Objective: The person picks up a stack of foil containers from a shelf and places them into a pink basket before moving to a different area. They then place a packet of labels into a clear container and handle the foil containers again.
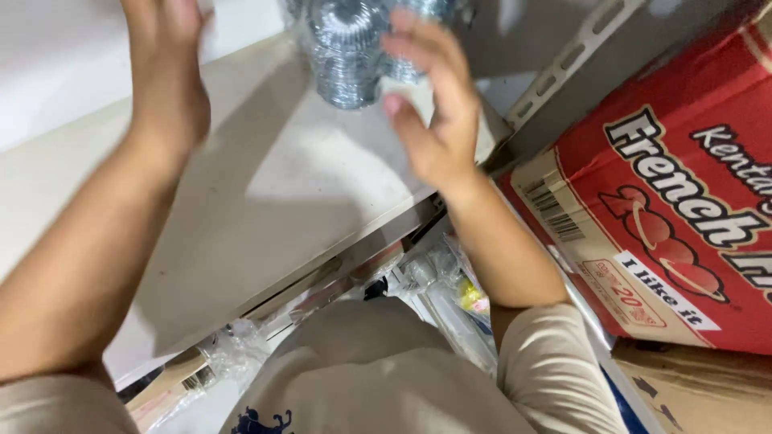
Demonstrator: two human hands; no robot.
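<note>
Two bare hands are up at a pale metal shelf [265, 201], and between them sits a plastic-wrapped pack of clear water bottles [346, 48], standing at the far end of the shelf board, its top cut off by the frame. The right hand [438, 104] has its grip spread, fingers loosely fanned against the near side of the pack, touching the wrap rather than pinching it. The left hand [165, 72] is flat and open too, just to the left of the pack, apart from it as far as I can tell; its fingertips run out of view.

Neither grip closes round anything, and that is my worry. Slick wrap under open fingers gives little purchase, so a pull from the right alone could swing the pack round or tip it toward the person. With the arms stretched up, a heavy pack sliding off the shelf edge would come down over the beige shirt [378, 370]. Right of the right grip, a red carton [675, 193] crowds the upright, so that elbow has little room to back away.
</note>
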